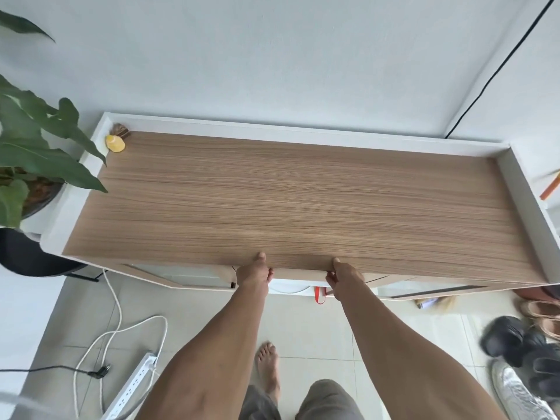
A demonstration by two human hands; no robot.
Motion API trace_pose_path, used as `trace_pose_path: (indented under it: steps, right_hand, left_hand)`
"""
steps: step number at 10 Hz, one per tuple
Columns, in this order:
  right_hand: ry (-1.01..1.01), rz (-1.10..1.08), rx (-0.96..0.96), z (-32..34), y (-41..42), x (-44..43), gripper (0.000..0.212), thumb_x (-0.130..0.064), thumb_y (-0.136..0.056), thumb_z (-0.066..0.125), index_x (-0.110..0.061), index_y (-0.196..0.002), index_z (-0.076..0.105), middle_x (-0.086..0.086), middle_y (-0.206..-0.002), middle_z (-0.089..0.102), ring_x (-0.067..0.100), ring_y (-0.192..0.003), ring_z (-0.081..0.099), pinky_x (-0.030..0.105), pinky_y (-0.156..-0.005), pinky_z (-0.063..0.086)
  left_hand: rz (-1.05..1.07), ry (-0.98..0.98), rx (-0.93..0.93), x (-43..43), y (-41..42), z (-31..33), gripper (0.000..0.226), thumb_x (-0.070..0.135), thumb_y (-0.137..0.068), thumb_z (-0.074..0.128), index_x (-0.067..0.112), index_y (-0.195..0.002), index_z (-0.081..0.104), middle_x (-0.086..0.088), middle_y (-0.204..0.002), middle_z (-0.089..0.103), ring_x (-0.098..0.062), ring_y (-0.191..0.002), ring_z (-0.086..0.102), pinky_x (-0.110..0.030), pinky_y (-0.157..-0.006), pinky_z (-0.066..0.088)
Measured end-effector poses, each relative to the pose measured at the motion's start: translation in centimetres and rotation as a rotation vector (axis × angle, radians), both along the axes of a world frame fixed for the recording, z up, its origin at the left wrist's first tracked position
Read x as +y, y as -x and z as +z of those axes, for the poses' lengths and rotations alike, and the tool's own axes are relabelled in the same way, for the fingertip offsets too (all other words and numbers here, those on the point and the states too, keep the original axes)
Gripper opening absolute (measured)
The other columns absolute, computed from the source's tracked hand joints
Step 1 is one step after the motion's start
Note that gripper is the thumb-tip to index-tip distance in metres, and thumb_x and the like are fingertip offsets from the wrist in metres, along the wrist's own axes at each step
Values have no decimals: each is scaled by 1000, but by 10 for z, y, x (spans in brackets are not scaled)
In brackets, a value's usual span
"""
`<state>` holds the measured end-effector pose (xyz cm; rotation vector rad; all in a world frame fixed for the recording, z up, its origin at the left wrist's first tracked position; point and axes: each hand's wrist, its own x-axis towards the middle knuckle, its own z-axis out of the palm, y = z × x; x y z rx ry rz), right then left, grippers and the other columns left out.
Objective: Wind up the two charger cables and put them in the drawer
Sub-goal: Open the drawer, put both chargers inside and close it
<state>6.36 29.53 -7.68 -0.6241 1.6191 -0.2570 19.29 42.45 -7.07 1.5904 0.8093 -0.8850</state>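
My left hand [254,272] and my right hand [344,275] sit side by side at the front edge of the wooden cabinet top [288,201]. Each thumb rests on the top edge, and the fingers curl down over the drawer front [298,273] just below it. A thin strip of the drawer's white inside [288,288] shows between my wrists, with a red loop [319,296] hanging there. No charger cable shows on the cabinet top or in my hands.
A yellow object [115,143] sits in the far left corner of the top. A leafy plant [33,153] stands at the left. On the floor lie a white power strip [133,386] with its cord, and shoes [521,353] at the right. My bare foot [268,363] is below.
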Motion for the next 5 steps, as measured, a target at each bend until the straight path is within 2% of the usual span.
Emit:
trace_pose_path:
  steps: [1, 2, 3, 4, 5]
  right_hand:
    - [-50, 6, 105, 2, 2, -5, 17, -23, -92, 59, -8, -85, 56, 4, -70, 54, 21, -66, 58, 39, -88, 54]
    - [5, 86, -45, 0, 6, -7, 20, -13, -95, 53, -17, -76, 49, 1, -79, 52, 14, -69, 55, 33, -79, 55]
    - [7, 19, 28, 7, 9, -8, 14, -2, -87, 63, -5, -77, 54, 11, -84, 56, 17, -67, 56, 35, -88, 56]
    - [3, 80, -104, 14, 12, -8, 9, -2, -90, 56, -8, -95, 55, 12, -102, 53, 16, -74, 57, 29, -72, 61]
    - [13, 97, -198, 19, 18, -11, 12, -9, -94, 46, -16, -104, 48, 14, -124, 43, 18, -85, 54, 33, -69, 60]
  left_hand:
    - [-8, 23, 1, -3, -3, 5, 7, 18, -90, 65, 14, -94, 60, -8, -94, 62, -18, -57, 55, -27, -57, 51]
    - [-22, 30, 2, 0, -3, 4, 11, 19, -89, 66, 13, -98, 62, -5, -85, 61, -18, -59, 56, -26, -55, 52]
    - [-91, 9, -7, 5, -5, 7, 11, 24, -90, 65, 17, -98, 64, -4, -75, 58, -16, -55, 55, -24, -47, 49]
    - [-218, 30, 20, 11, -5, 12, 9, 24, -98, 50, 19, -99, 57, -6, -68, 52, -18, -55, 54, -22, -41, 46]
    - [-314, 54, 44, 14, -4, 23, 19, 22, -100, 39, 14, -86, 51, -5, -66, 55, -18, -57, 55, -24, -49, 44]
